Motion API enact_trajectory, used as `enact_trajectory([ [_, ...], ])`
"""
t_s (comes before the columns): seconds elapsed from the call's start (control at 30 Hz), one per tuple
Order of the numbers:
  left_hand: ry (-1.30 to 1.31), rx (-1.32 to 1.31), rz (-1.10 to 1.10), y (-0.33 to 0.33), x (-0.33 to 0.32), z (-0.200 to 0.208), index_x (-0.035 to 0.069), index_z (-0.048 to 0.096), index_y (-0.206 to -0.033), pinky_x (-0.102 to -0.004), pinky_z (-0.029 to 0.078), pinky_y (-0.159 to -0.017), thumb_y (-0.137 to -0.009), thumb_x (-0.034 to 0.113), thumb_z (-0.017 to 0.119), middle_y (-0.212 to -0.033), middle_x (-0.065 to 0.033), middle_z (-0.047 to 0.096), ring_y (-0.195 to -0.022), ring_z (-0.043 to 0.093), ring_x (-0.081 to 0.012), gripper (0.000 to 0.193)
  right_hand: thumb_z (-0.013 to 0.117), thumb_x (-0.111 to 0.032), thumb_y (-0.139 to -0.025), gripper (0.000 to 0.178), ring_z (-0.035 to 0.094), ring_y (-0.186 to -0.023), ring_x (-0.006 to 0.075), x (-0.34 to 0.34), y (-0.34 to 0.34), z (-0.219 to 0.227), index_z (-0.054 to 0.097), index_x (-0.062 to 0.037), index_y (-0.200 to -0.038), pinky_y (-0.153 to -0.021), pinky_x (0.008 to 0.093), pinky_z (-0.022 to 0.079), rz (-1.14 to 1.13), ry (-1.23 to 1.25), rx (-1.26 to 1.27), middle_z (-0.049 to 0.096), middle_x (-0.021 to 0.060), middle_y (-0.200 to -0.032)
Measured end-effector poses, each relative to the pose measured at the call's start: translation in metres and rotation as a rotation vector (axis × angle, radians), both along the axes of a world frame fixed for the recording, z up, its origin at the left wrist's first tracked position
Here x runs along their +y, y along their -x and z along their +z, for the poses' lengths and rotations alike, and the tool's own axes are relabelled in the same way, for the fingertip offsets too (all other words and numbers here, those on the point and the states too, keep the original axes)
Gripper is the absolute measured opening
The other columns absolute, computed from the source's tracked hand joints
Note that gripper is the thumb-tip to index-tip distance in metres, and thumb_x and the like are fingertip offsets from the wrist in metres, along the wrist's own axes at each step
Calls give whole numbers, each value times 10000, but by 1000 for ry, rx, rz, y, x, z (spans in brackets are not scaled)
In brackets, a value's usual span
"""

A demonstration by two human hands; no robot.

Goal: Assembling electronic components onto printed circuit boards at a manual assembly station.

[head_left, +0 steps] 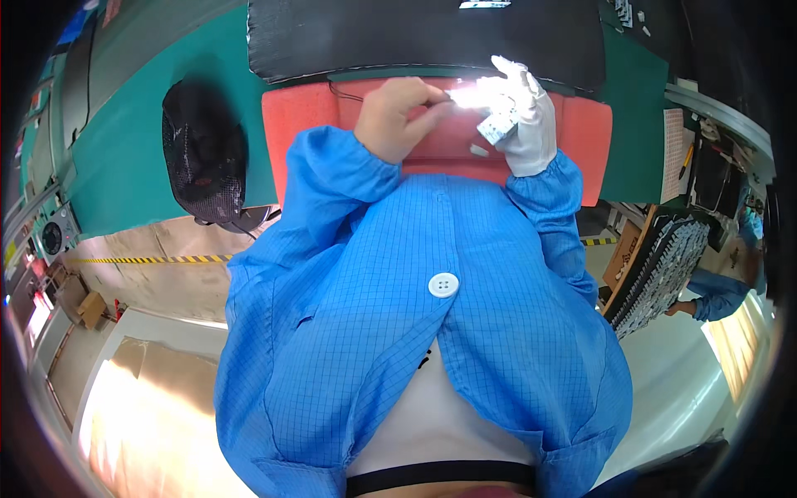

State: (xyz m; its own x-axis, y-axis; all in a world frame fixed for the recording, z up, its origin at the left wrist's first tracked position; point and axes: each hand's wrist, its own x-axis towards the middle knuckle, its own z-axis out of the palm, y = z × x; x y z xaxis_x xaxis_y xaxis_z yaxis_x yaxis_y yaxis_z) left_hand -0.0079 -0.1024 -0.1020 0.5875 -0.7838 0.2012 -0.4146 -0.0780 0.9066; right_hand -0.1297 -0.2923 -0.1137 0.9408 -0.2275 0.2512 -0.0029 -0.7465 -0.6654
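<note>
My left hand [393, 120] is bare, its thumb and fingers closed in a pinch at the edge of a bright glare; what they hold is lost in the light. My right hand [531, 129] wears a white glove and grips a small silvery rectangular part [498, 124]. Strong light washes out the top of this part and some of the gloved fingers. Both hands are above a red padded mat [286, 124], close together. A small white piece [479, 150] lies on the mat beneath the silvery part. A thin dark cable [344, 95] runs toward my left hand.
Beyond the red mat lies a black mat [357, 37] on the green table [124, 124]. A black mesh bag or basket [203, 153] stands at the left. On the right, another person's hand [682, 308] is at a rack packed with silvery parts [664, 274].
</note>
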Motion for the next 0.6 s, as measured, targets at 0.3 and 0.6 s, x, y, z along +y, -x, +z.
enact_trajectory([
  [0.3, 403, 117, 661, -105, 12, 7, -50, 618, -1047, -239, 462, -826, -893, 90, 581, -974, -77, 655, -907, 603, -130, 211, 525, -56, -894, 300, 532, -1128, 238, 18, -5, 1, 548, -98, -1190, -947, 362, 457, -193, -1734, -174, 548, 120, -1228],
  [0.6, -194, 277, 44, -5, 2, -11, -10, 651, -984, -250, 470, -758, -795, 123, 683, -897, -60, 652, -816, 594, -118, 233, 509, 49, -827, 380, 474, -1208, 271, 24, -6, -3, 611, -124, -1150, -1052, 417, 368, -7, -1658, -298, 518, 129, -1283],
])
